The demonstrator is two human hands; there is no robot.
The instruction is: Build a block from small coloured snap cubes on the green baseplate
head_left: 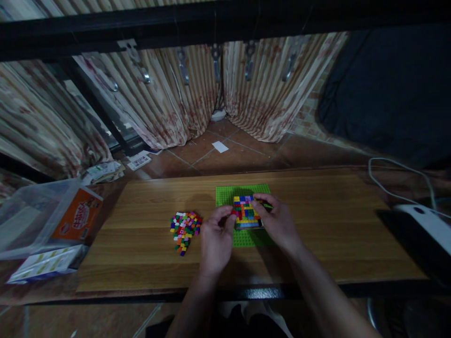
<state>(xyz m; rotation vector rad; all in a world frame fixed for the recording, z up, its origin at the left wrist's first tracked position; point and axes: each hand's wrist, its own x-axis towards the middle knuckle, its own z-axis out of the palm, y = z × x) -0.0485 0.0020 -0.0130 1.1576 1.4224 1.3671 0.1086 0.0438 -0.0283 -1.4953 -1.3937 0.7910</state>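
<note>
A block built of small multicoloured toy bricks (246,211) stands on a green studded baseplate (243,239) in the middle of the table. My left hand (216,234) is at its left side, thumb and forefinger pinched together at a small red brick (234,212) by the block's edge. Around the right side of the block curls my right hand (280,220), its thumb near the top and its fingers along the far right edge. The right fingertips are partly hidden. A pile of loose coloured bricks (183,230) lies on the table left of my left hand.
The wooden table (338,225) is long and has a dark front edge. At left are a clear plastic bin (31,211) with an orange label and a white package (49,264). A white device (423,223) with a cable sits at right. Striped curtains (169,98) hang behind.
</note>
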